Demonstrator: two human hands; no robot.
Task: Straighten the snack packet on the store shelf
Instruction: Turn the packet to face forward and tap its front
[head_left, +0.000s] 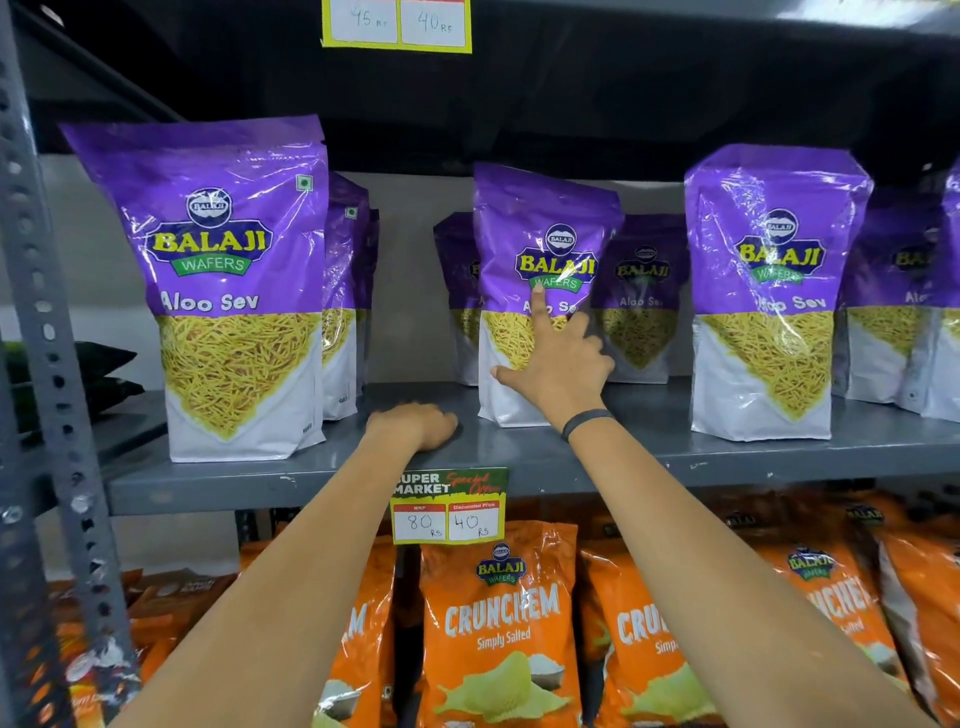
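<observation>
A purple Aloo Sev snack packet (540, 234) stands in the middle of the grey shelf (519, 457), leaning a little to the right. My right hand (558, 364) lies flat against its front, fingers spread, index finger pointing up at the logo; it presses the packet without gripping it. My left hand (415, 426) rests palm down on the shelf just left of the packet, fingers curled over nothing. A dark band circles my right wrist.
More purple packets stand at the left (228, 291), at the right (774, 291) and behind the middle one (641, 296). A price tag (449, 506) hangs from the shelf edge. Orange Crunchem packets (498, 623) fill the shelf below. A perforated steel post (47, 338) stands left.
</observation>
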